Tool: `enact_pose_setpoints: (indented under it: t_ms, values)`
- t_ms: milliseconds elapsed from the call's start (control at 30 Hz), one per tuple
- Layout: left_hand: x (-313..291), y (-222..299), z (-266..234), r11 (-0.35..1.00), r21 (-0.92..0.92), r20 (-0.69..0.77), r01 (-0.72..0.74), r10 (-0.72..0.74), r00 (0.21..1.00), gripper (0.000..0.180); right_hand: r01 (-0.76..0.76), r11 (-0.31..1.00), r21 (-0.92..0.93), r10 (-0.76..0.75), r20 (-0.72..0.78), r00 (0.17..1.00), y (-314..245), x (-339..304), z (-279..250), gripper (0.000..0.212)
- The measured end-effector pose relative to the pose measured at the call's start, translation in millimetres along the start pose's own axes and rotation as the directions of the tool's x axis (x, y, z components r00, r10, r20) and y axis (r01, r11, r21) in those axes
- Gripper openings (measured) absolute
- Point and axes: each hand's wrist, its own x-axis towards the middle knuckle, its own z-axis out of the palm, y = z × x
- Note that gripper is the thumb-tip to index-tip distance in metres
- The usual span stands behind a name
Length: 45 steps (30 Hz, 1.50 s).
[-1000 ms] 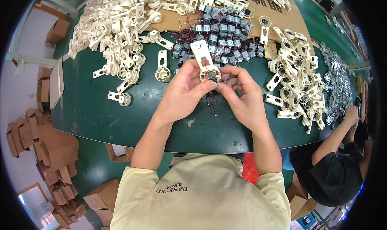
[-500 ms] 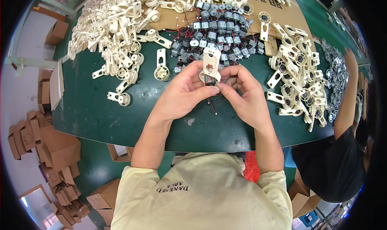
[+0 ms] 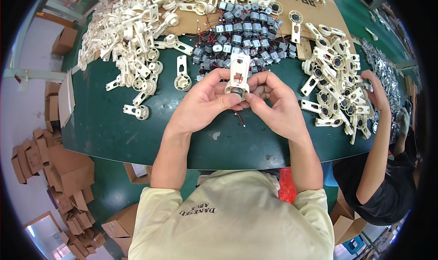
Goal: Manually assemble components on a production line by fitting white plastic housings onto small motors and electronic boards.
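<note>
Between my hands, in front of the motor pile, I hold a cream plastic housing [image 3: 239, 69] with a long slotted handle and a round cup at its lower end. My left hand [image 3: 207, 101] pinches the cup from the left, thumb across its opening. My right hand [image 3: 273, 102] grips the cup's right side with thumb and fingers. A small motor seems to sit inside the cup, mostly hidden by my thumbs. Red and black wires [image 3: 240, 118] with a small white plug hang below my fingers. Behind lie several rows of small grey motors [image 3: 247, 28] with wires.
Loose cream housings [image 3: 137, 27] heap at the left, with a single one [image 3: 182, 75] nearer me. Housings with dark centres [image 3: 331, 77] pile at the right, beside metallic rings [image 3: 383, 73]. A co-worker's hand [image 3: 376, 91] reaches into that right pile. Cardboard [image 3: 292, 18] lies under the far heaps.
My left thumb has shifted up over the cup's opening, and the motor shows less below it. The co-worker's arm has swung from the far rings to the right housing pile.
</note>
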Motion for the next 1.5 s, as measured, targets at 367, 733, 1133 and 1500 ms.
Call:
enact_pose_setpoints:
  t_ms: [367,733,1133,1500]
  values:
    - [2.8,-8.0,10.5,0.999,0.032,-0.068,-0.035,0.037,0.997,0.03,-0.107,0.989,0.103,0.11,-0.023,0.994,-6.9,-0.1,-0.6,0.019]
    - [2.6,-8.1,16.3,0.988,0.111,-0.143,-0.107,0.123,0.982,0.032,-0.18,0.934,0.309,0.193,-0.013,0.981,-11.1,2.6,-0.1,0.019]
    - [6.7,-30.5,27.1,0.925,0.323,-0.118,-0.199,0.248,0.962,0.033,-0.265,0.816,0.513,0.316,-0.013,0.949,-2.7,2.6,-3.0,0.017]
    - [8.3,-35.0,22.7,0.742,0.622,-0.135,-0.249,0.415,0.9,0.03,-0.286,0.815,0.504,0.349,-0.032,0.937,-1.4,5.9,-0.6,0.025]
